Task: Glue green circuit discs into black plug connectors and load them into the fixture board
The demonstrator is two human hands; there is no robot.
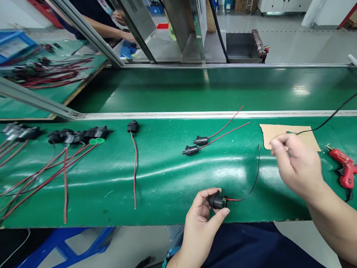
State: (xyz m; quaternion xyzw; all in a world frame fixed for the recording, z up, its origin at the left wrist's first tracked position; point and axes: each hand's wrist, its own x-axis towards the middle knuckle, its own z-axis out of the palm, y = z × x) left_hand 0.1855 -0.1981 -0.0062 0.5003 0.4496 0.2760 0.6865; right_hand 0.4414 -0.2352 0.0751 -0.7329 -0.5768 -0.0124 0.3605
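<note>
In my left hand, near the front edge of the bench, is a black cylindrical connector, held between thumb and fingers. Its open end faces right, and a thin red wire curves up from it. My right hand is raised over the lower edge of a cardboard piece, slightly blurred. Its fingers are curled in a pinch; what is in them, if anything, cannot be made out. Beyond lie two small black connectors with red wires, and farther left a single black connector with a hanging red wire.
Several wired black connectors lie at the left of the green bench. A red glue gun is at the right, and a black cable reaches the cardboard. Behind a metal rail, another person's arm shows at upper left.
</note>
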